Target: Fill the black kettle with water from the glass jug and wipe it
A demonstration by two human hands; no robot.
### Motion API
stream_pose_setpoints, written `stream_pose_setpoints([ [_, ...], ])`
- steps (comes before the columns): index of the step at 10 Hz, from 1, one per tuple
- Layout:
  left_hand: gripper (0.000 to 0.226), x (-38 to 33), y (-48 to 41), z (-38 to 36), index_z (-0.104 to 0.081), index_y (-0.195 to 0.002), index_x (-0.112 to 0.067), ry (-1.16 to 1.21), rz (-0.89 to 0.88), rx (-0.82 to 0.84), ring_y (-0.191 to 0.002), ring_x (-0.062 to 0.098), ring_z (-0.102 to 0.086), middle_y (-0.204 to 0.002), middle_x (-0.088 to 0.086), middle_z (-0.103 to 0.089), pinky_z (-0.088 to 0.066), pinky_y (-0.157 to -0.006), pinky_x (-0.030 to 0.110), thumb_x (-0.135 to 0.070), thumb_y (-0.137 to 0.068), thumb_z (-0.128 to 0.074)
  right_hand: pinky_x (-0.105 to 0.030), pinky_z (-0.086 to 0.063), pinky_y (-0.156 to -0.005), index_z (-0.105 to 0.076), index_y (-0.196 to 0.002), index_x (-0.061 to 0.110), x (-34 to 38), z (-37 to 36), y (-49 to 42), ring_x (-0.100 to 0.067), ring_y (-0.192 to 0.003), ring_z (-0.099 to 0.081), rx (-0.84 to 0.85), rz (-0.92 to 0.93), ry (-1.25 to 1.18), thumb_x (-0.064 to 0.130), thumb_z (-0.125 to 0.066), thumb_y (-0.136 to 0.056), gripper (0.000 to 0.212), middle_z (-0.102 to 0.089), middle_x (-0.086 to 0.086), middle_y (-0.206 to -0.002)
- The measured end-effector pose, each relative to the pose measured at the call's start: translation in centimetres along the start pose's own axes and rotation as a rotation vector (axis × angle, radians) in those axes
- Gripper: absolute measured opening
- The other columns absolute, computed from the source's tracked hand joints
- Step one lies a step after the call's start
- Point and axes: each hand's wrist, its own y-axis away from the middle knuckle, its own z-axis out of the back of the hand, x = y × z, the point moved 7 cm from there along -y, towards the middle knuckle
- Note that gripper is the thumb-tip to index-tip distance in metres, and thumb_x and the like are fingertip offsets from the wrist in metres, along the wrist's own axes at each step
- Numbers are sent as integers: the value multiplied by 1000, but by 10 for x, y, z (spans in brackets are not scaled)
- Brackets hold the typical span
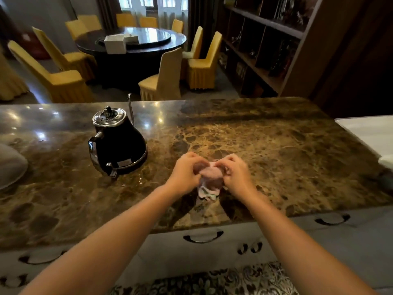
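The black kettle [119,143] stands upright on the brown marble counter [276,150], left of centre, with a chrome lid, a thin gooseneck spout behind it and its handle turned toward me. To its right, both hands hold a small pinkish cloth [209,177] just above the counter. My left hand [187,173] pinches the cloth's left side and my right hand [234,172] pinches its right side. The cloth's lower part hangs bunched between my wrists. No glass jug shows in view.
A pale rounded object [10,165] sits at the counter's left edge. A white surface [370,133] lies at the far right. White drawers with dark handles [203,237] run below the counter front. Beyond are a round dining table [131,43], yellow chairs and dark shelves.
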Motion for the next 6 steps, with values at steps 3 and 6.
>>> stream_pose_setpoints([
  [3, 57, 23, 45, -42, -49, -146, -29, -349, -153, 371, -138, 19, -43, -152, -3, -47, -32, -115, 30, -20, -91, -56, -33, -50, -94, -80, -101, 12, -10, -21, 17, -26, -109, -61, 306, -84, 232, 0, -61, -86, 27, -64, -6, -115],
  [6, 44, 34, 16, 10, -55, -139, -25, -438, -7, 434, -119, 23, -60, -131, 2, -65, -49, -100, 38, -38, -98, -51, -49, -39, -106, -71, -118, 24, 43, -25, -36, -33, -127, -47, 468, -204, 762, 38, -58, -94, 30, -60, -9, -131],
])
